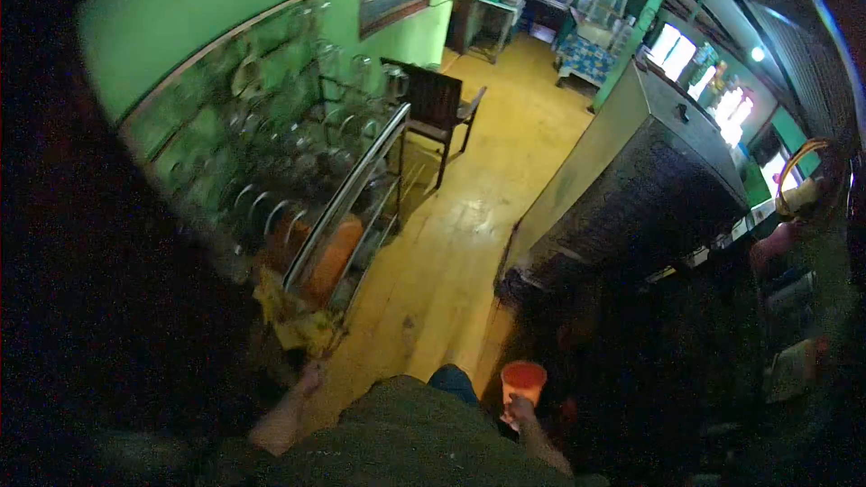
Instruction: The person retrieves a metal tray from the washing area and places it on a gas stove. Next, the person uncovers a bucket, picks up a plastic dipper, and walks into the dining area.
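My right hand (520, 411) is closed around an orange plastic cup (524, 377), held upright low at my right side. The cup's reddish inside shows from above, but I cannot make out any contents. On the other side, my left hand (311, 379) hangs low beside the lower end of a metal dish rack (347, 194). Its fingers are dim and blurred, so their pose is unclear. Just above that hand, a yellow cloth-like thing (302, 325) lies at the rack's end; whether the two touch I cannot tell.
Dishes crowd the rack along the green wall (225, 18), with an orange container (334, 257) in it. A dark wooden chair (433, 104) stands beyond. A large refrigerator-like cabinet (631, 171) is on the right. Yellow floor (460, 216) runs between them toward a blue-patterned table (582, 59).
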Available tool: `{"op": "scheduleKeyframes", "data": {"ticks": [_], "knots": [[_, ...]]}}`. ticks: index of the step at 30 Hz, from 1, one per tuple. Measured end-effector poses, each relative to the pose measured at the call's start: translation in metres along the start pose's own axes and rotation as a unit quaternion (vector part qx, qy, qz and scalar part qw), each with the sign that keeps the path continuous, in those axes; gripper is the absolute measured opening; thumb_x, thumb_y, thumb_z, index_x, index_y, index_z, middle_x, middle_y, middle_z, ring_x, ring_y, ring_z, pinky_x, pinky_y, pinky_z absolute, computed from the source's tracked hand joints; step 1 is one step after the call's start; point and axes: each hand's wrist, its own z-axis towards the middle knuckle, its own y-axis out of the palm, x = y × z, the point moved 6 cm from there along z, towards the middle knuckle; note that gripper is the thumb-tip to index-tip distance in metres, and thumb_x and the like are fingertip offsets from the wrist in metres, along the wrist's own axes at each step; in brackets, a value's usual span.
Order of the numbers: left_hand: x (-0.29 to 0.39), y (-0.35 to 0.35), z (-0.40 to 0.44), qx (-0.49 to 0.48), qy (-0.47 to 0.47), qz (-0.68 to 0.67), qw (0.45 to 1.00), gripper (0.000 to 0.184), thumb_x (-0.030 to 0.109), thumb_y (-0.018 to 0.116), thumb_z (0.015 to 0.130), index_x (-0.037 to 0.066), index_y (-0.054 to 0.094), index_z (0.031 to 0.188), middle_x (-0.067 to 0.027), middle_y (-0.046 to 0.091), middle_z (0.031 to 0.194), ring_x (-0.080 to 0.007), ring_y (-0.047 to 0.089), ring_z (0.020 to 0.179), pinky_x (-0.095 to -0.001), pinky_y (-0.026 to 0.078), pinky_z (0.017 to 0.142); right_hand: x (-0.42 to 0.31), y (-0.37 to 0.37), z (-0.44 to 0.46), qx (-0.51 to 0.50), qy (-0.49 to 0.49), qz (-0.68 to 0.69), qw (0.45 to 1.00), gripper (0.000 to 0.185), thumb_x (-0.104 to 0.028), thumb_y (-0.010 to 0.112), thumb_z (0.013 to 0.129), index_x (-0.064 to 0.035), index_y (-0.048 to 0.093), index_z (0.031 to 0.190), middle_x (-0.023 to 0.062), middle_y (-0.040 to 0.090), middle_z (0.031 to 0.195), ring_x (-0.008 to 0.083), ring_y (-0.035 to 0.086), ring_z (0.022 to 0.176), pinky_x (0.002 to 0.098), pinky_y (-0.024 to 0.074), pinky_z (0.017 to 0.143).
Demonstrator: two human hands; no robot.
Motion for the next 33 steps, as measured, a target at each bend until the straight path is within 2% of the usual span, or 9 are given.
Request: {"op": "scheduleKeyframes", "data": {"ticks": [3, 5, 7, 8, 9, 11, 15, 21, 33], "knots": [[0.220, 0.098, 0.001, -0.039, 0.115, 0.281, 0.952, 0.039, 0.035, 0.044, 0.090, 0.002, 0.049, 0.111, -0.0053, 0.054, 0.073, -0.0152, 0.050, 0.054, -0.0340, 0.045, 0.053, -0.011, -0.020, -0.017, 0.192, -0.111, 0.207, 0.953, 0.040, -0.032, 0.034, 0.092, 0.0016, 0.054, 0.087, 0.0189, 0.057, 0.066, 0.0330, 0.053, 0.052, 0.0453, 0.0493, 0.056], [0.257, 0.114, 0.093, -0.056, 0.139, 0.254, 0.956, 0.035, 0.034, 0.044, 0.090, 0.002, 0.051, 0.102, -0.0050, 0.054, 0.073, -0.0144, 0.048, 0.052, -0.0341, 0.043, 0.050, -0.066, -0.068, -0.039, 0.480, -0.261, -0.050, 0.836, 0.024, -0.033, 0.045, 0.085, -0.0107, 0.053, 0.085, 0.0120, 0.058, 0.069, 0.0303, 0.054, 0.052, 0.0359, 0.0463, 0.056], [0.274, 0.130, 0.208, -0.071, 0.166, 0.225, 0.958, 0.034, 0.033, 0.043, 0.090, 0.001, 0.052, 0.094, -0.0046, 0.053, 0.072, -0.0137, 0.047, 0.049, -0.0342, 0.041, 0.047, -0.121, -0.063, 0.010, 0.403, -0.274, -0.036, 0.873, 0.022, -0.032, 0.046, 0.084, -0.0113, 0.053, 0.082, 0.0104, 0.056, 0.066, 0.0276, 0.053, 0.049, 0.0353, 0.0453, 0.050], [0.267, 0.161, 0.253, -0.306, 0.128, -0.017, 0.943, 0.029, 0.031, 0.044, 0.090, 0.004, 0.052, 0.087, -0.0036, 0.052, 0.070, -0.0124, 0.044, 0.047, -0.0330, 0.039, 0.044, -0.159, -0.048, 0.038, 0.322, -0.280, -0.023, 0.904, 0.021, -0.031, 0.046, 0.084, -0.0118, 0.053, 0.080, 0.0088, 0.053, 0.063, 0.0250, 0.051, 0.047, 0.0348, 0.0442, 0.045], [0.305, 0.195, 0.248, -0.506, 0.069, -0.250, 0.823, 0.026, 0.029, 0.044, 0.089, 0.007, 0.052, 0.080, -0.0025, 0.051, 0.068, -0.0111, 0.042, 0.045, -0.0317, 0.036, 0.042, -0.211, -0.040, 0.041, 0.681, -0.080, -0.196, 0.701, 0.018, -0.030, 0.048, 0.083, -0.0125, 0.052, 0.079, 0.0058, 0.049, 0.057, 0.0202, 0.049, 0.045, 0.0320, 0.0400, 0.038], [0.320, 0.201, 0.252, 0.036, 0.083, 0.152, 0.984, 0.025, 0.028, 0.046, 0.088, 0.009, 0.054, 0.074, -0.0015, 0.051, 0.068, -0.0119, 0.042, 0.045, -0.0309, 0.034, 0.041, -0.302, 0.019, 0.122, 0.679, -0.121, -0.266, 0.673, 0.028, -0.033, 0.046, 0.087, -0.0070, 0.051, 0.078, 0.0045, 0.046, 0.053, 0.0172, 0.044, 0.043, 0.0328, 0.0379, 0.040], [0.345, 0.240, 0.353, -0.014, 0.041, 0.207, 0.977, 0.024, 0.029, 0.049, 0.087, 0.007, 0.056, 0.080, -0.0012, 0.053, 0.073, -0.0124, 0.044, 0.047, -0.0303, 0.036, 0.041, -0.482, 0.050, 0.221, 0.546, -0.212, -0.334, 0.738, 0.018, -0.024, 0.052, 0.085, -0.0059, 0.049, 0.089, 0.0017, 0.047, 0.062, 0.0117, 0.043, 0.045, 0.0274, 0.0381, 0.040], [0.540, 0.346, 0.386, -0.034, 0.135, 0.211, 0.968, 0.036, 0.031, 0.042, 0.091, 0.005, 0.051, 0.113, -0.0056, 0.057, 0.094, -0.0151, 0.054, 0.083, -0.0289, 0.045, 0.071, -0.715, 0.117, 0.321, 0.598, -0.191, -0.438, 0.644, 0.020, -0.022, 0.049, 0.087, -0.0042, 0.045, 0.096, 0.0030, 0.048, 0.066, 0.0130, 0.049, 0.053, 0.0307, 0.0464, 0.050], [0.898, 0.640, 0.623, -0.281, 0.197, 0.352, 0.871, 0.039, 0.034, 0.038, 0.092, 0.006, 0.047, 0.118, -0.0059, 0.057, 0.096, -0.0139, 0.055, 0.077, -0.0268, 0.045, 0.061, -0.934, 0.069, 0.315, 0.628, -0.361, -0.262, 0.638, 0.009, -0.011, 0.050, 0.083, -0.0049, 0.047, 0.089, 0.0031, 0.046, 0.060, 0.0131, 0.046, 0.047, 0.0287, 0.0426, 0.042]]}}
